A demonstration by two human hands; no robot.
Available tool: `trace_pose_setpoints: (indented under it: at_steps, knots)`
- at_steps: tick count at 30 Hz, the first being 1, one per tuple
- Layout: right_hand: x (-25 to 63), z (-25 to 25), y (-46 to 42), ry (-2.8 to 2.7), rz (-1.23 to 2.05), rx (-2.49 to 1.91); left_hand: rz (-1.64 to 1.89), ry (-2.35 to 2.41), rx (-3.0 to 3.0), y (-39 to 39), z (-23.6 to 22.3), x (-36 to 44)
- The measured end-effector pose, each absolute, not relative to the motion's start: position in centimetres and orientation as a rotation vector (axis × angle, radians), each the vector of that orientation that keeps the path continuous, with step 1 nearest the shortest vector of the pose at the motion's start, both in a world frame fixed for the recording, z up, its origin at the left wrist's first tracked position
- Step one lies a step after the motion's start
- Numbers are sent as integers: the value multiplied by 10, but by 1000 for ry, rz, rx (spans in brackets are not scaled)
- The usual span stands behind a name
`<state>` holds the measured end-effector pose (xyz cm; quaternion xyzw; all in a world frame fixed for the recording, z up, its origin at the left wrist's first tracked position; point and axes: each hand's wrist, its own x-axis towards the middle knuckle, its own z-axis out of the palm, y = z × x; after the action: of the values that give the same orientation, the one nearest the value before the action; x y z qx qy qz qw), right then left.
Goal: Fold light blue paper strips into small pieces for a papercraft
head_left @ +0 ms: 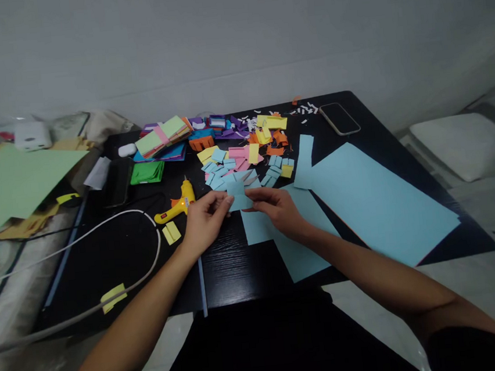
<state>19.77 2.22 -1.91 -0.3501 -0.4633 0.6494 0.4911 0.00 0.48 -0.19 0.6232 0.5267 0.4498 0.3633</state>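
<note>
My left hand (207, 217) pinches the left edge of a small light blue piece of paper (238, 201) between thumb and fingers. On its right edge, the thumb and fingers of my right hand (279, 207) are closed too. Just behind the paper show grey scissor-like blades (251, 179); their handles are hidden. Beneath my right hand and forearm lie larger light blue sheets (309, 261). Beyond the hands is a loose pile of small folded blue pieces (216, 180), with pink pieces (239, 152) and yellow ones among them. Close to my left hand lies a yellow glue gun (181, 202).
A big blue sheet (380, 202) covers the table's right side, with a phone (340, 119) behind it. Bundled coloured paper (164, 136), a green packet (147, 172) and another dark phone (118, 181) lie left. A white cable (140, 280) loops across the left side. A white stool (466, 144) stands right.
</note>
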Motion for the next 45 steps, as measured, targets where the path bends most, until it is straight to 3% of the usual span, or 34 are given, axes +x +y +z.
trace_pose_setpoints:
  at_steps: [26, 30, 36, 45]
  knots:
    - [197, -17, 25, -1151, 1572, -928, 1025, 1282, 1617, 9, 2, -4]
    - [200, -15, 24, -1406, 1630, -986, 1038, 1327, 1692, 8, 5, -5]
    - [204, -14, 25, -1579, 1393, -1015, 900, 1243, 1712, 8, 2, -6]
    - [201, -20, 28, -1399, 1474, -966, 1026, 1159, 1599, 7, -5, -4]
